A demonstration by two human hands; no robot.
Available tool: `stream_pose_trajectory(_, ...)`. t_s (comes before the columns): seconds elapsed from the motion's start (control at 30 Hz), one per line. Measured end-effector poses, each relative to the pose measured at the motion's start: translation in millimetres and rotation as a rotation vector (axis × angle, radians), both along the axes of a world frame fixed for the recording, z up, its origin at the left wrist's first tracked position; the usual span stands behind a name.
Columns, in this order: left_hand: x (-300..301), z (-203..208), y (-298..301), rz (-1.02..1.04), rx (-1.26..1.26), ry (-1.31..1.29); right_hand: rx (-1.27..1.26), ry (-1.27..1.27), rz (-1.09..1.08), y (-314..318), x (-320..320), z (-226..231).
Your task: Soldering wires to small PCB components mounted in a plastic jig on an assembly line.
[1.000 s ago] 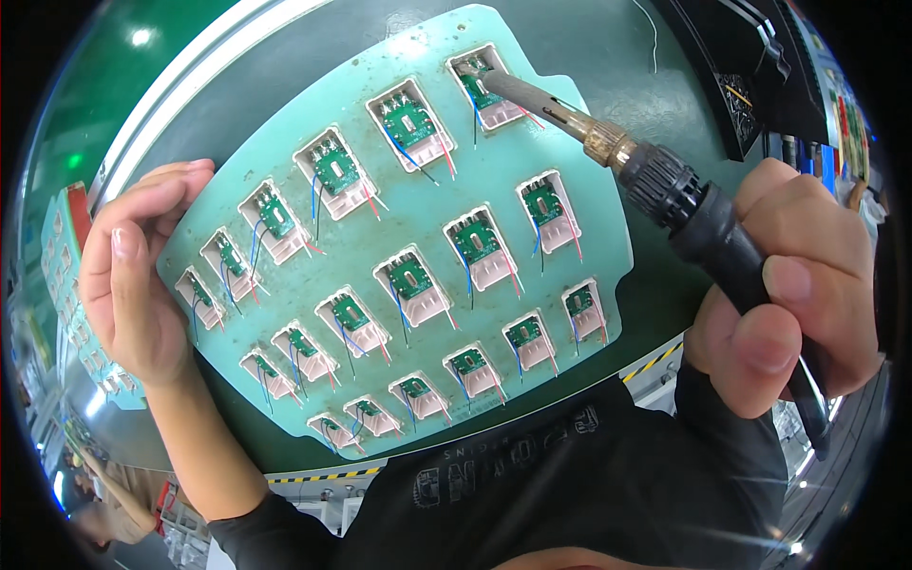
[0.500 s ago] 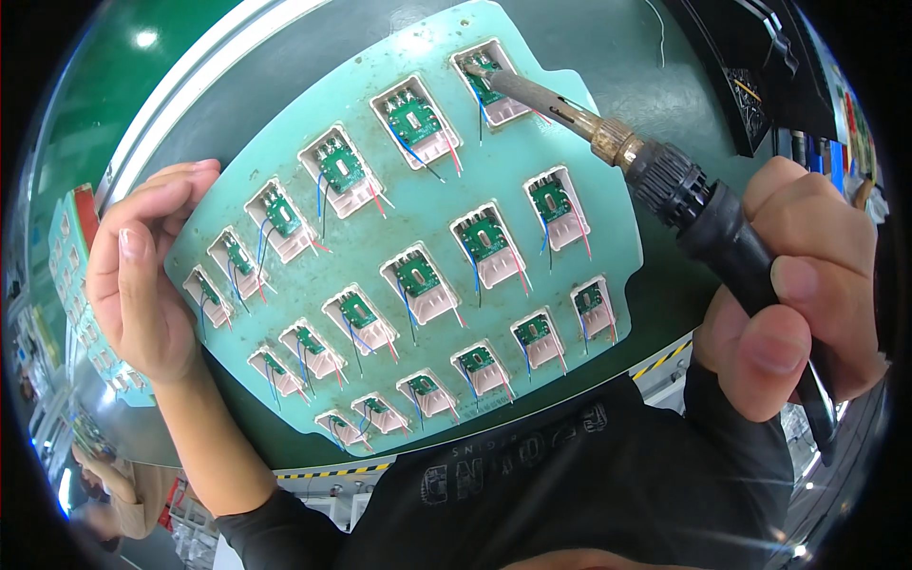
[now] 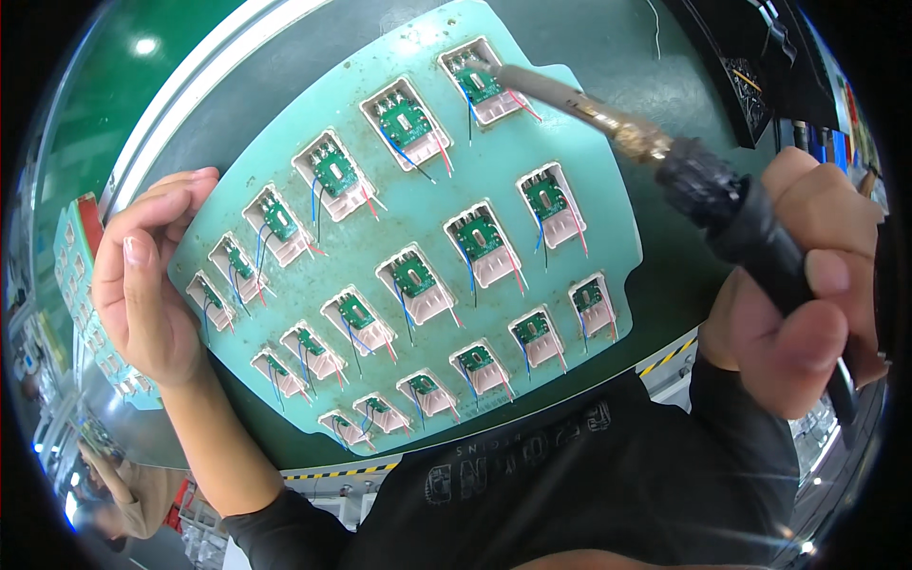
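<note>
My right hand (image 3: 807, 285) grips the black handle of a soldering iron (image 3: 703, 180), which slants up and leftward. Its metal tip is over the top right white housing (image 3: 486, 112); whether it touches anything there I cannot tell. A pale green tray plate (image 3: 560, 285) carries rows of such white housings. Each holds a small green circuit board (image 3: 406, 121) with blue, red and black wires hanging out. Along the plate's left edge lies my left hand (image 3: 152, 275), its fingers loosely curved and thumb apart, with nothing seen in it.
A similar loaded green plate (image 3: 81, 304) stands at the far left. At the upper right is a black holder (image 3: 746, 95). Below the plate runs the bench edge with yellow-black striped tape (image 3: 380, 470). Another person (image 3: 133, 494) appears at lower left.
The soldering iron and my right hand have shifted right and a little down, drawing the tip toward the housing's right side. The plate has moved slightly; my left hand remains at its edge.
</note>
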State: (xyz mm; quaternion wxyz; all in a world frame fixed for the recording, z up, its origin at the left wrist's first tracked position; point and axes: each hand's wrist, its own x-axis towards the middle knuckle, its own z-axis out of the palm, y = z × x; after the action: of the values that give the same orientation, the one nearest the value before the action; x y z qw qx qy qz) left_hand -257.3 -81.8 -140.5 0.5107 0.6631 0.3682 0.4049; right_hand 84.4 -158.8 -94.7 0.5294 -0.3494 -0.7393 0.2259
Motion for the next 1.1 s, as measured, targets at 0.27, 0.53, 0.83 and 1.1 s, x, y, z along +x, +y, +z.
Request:
stream_pose_trajectory(0.27, 3, 1, 0, -0.001, -0.004, 0.021, -0.319, 0.021, 0.101, -11, 38, 14)
stream_pose_trajectory(0.53, 12, -3, -5, 0.033, 0.002, 0.05, -0.212, 0.05, -0.01, -32, 124, 0)
stream_pose_trajectory(0.83, 12, -6, -10, 0.07, -0.008, 0.101, -0.116, 0.099, -0.126, -43, 179, -34)
stream_pose_trajectory(1.1, 8, -13, -5, 0.1, 0.032, 0.193, -0.08, 0.087, -0.235, -54, 234, -58)
